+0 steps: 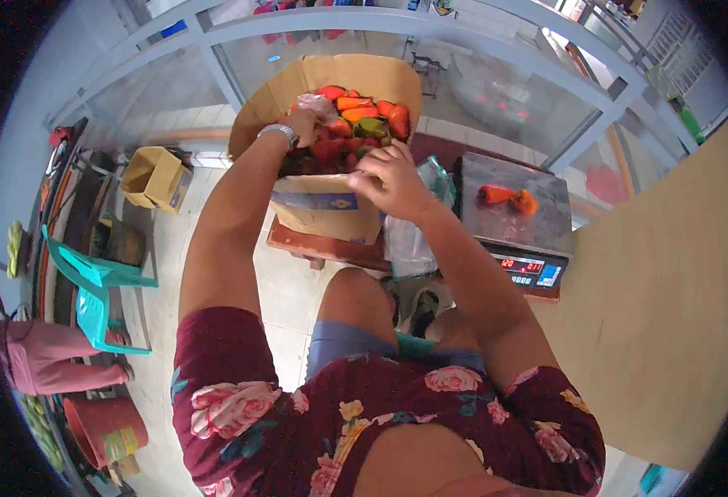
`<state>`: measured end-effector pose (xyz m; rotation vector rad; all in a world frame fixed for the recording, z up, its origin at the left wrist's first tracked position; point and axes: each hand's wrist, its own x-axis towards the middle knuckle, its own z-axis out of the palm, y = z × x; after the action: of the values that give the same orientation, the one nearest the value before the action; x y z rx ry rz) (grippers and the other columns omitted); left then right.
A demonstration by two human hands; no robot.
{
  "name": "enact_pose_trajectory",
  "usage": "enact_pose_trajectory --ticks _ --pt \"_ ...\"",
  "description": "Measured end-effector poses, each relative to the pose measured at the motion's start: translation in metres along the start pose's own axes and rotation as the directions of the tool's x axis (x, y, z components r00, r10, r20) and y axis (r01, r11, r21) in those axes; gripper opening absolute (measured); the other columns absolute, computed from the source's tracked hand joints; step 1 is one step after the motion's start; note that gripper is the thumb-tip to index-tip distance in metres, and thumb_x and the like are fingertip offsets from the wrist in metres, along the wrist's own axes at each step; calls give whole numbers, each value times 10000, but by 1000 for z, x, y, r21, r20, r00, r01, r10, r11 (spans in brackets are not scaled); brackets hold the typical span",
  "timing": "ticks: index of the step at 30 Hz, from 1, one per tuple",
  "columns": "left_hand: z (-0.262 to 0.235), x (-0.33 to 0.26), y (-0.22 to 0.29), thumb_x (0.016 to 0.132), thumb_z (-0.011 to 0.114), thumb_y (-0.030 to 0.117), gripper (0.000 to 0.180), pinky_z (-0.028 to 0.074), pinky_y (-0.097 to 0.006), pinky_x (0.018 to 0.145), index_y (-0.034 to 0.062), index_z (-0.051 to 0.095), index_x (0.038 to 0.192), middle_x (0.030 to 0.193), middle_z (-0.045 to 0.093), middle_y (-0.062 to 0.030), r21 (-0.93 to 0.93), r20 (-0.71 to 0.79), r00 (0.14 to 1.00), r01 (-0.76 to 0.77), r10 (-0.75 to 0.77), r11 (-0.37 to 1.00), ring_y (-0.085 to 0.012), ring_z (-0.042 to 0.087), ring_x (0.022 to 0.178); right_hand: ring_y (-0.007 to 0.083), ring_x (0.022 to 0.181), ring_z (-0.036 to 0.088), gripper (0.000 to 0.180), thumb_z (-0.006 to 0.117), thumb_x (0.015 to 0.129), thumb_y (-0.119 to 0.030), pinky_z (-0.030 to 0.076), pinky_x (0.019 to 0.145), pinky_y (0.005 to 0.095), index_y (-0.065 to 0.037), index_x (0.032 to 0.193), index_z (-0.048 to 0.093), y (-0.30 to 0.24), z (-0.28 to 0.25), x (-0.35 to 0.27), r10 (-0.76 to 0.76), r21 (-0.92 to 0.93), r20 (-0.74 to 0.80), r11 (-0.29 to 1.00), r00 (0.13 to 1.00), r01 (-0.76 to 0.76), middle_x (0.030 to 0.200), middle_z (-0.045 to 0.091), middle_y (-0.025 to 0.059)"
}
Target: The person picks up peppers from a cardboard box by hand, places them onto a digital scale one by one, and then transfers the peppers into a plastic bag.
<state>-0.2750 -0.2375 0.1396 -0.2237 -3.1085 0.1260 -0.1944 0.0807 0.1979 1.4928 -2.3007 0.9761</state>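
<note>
A tall cardboard box point(324, 217) holds red, orange and green bell peppers point(354, 106). My left hand point(303, 126) reaches down among the peppers, and its fingertips are hidden there. A crumpled pale pink piece point(318, 106) lies against that hand; its kind is unclear. At the near right corner, my right hand point(393, 180) grips the box's rim with curled fingers. To the right, a digital scale point(480, 224) bears a few red-orange peppers point(506, 199) on its metal plate. Clear plastic bags point(409, 246) hang between the box and the scale.
Box and scale stand on a low reddish-brown bench point(298, 242). A wooden panel point(662, 315) rises at right. On the left are a small open carton point(155, 178), a green plastic chair point(91, 290), a red bucket point(107, 431) and another person's pink trousers point(57, 358).
</note>
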Motion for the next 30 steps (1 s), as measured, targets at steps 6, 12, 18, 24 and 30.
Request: enact_pose_trajectory --ticks 6,12,18,24,30 --pt "-9 41 60 825 529 326 360 464 -418 873 193 555 1159 1098 595 -130 9 291 956 28 -30 1000 -327 575 1021 281 977 512 213 663 732 -276 203 1034 493 -87 819 615 21 -6 -13 -65 94 122 994 990 53 886 576 68" --pt "-1 8 75 873 475 365 374 419 -429 938 245 522 1225 1203 556 -106 -101 472 882 39 13 994 -337 537 1090 274 1108 493 176 676 739 -228 121 1083 508 -70 778 608 21 -5 -16 -111 132 139 987 984 93 1025 601 99" --pt "-4 6 76 902 434 402 401 411 -417 961 336 463 1296 1272 520 -100 20 436 891 -149 126 989 -331 525 1117 274 1125 485 171 662 749 -214 83 1095 509 -57 766 595 13 -10 -17 -43 192 138 981 989 16 1062 594 120" --pt "22 22 41 853 466 341 387 450 -441 886 199 538 1206 1117 605 -138 -81 439 898 73 -30 994 -336 581 1011 249 1025 517 167 638 751 -222 89 1077 500 -62 744 591 6 -2 -9 -30 258 87 966 996 6 930 580 78" --pt "17 0 20 747 552 128 337 473 -409 841 86 591 1080 991 643 -169 -349 105 994 53 -17 936 -313 607 955 237 1015 527 116 617 743 -175 80 1073 487 -61 746 597 -13 -1 -5 -62 290 68 956 996 40 909 586 68"
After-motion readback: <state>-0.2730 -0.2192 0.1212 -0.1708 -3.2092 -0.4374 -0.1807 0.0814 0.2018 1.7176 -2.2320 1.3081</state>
